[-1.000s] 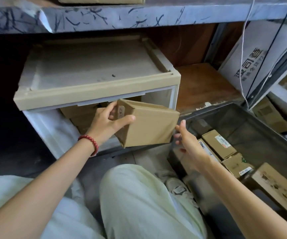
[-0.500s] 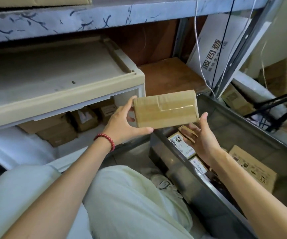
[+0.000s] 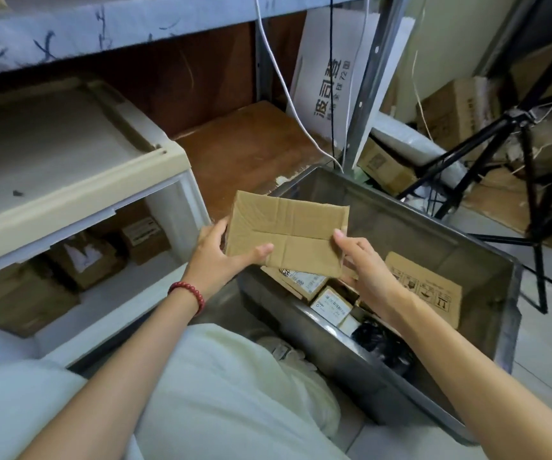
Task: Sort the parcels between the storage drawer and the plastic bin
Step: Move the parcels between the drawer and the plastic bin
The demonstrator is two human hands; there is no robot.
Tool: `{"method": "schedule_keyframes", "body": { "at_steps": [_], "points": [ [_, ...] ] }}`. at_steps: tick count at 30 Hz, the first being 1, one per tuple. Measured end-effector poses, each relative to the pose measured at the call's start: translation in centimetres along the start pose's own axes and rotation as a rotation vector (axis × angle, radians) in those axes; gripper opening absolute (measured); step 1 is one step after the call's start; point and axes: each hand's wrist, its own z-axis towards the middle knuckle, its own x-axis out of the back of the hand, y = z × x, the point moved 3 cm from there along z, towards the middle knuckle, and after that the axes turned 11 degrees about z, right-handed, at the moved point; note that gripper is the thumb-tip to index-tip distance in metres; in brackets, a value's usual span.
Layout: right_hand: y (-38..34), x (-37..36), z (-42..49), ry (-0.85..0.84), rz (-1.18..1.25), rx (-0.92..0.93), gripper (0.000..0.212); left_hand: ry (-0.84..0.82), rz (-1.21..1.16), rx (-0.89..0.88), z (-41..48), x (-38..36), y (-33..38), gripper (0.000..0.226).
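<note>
Gripping a brown parcel (image 3: 287, 237) with left hand (image 3: 214, 257) and right hand (image 3: 364, 270), one on each end. Hovering right above the plastic bin (image 3: 427, 237), beside the open storage drawer (image 3: 141, 280).

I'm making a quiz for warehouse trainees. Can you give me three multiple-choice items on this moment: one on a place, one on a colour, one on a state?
1. Where is the held parcel?
A. Over the near-left edge of the plastic bin
B. On the floor
C. On the top shelf

2. What colour is the bracelet on the left wrist?
A. Blue
B. Red
C. Green

3. The storage drawer is:
A. Shut
B. Lifted out
C. Open

Answers: 1 A, the parcel hangs above the bin's rim. 2 B, its beads are plainly red. 3 C, the stored boxes show inside it.
</note>
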Motion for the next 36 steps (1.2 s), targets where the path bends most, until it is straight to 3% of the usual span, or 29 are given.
{"method": "schedule_keyframes", "body": {
  "at_steps": [4, 9, 13, 16, 21, 27, 31, 36],
  "points": [
    [-0.1, 3.0, -0.1, 0.031, -0.088, 0.07, 0.039, 0.01, -0.077, 0.008, 1.2, -1.6, 1.2, 0.094],
    [0.0, 5.3, -0.4, 0.009, 0.051, 0.032, 0.07, -0.043, -0.141, 0.031, 2.0, -4.2, 3.8, 0.067],
    [-0.1, 7.3, -0.5, 0.101, 0.275, -0.059, 0.069, -0.085, -0.102, 0.021, 2.9, -6.1, 5.4, 0.077],
    [0.3, 8.8, -0.5, 0.171, 0.318, -0.064, 0.058, -0.195, -0.045, 0.001, 3.2, -8.3, 6.2, 0.079],
    [2.5, 11.0, -0.3, 0.24, 0.368, -0.132, 0.043, -0.325, 0.072, 0.004, 4.0, -11.3, 7.0, 0.103],
    [4.2, 12.3, -0.2, 0.373, 0.36, -0.218, 0.019, -0.32, 0.073, 0.05, 5.0, -15.3, 7.5, 0.082],
    [4.3, 13.5, 0.2, 0.45, 0.264, -0.21, 0.011, -0.41, 0.16, 0.105, 5.3, -17.2, 7.1, 0.075],
    [5.0, 13.5, 0.7, 0.485, 0.116, -0.251, 0.036, -0.505, 0.387, 0.101, 6.2, -17.6, 6.5, 0.082]
  ]
}}
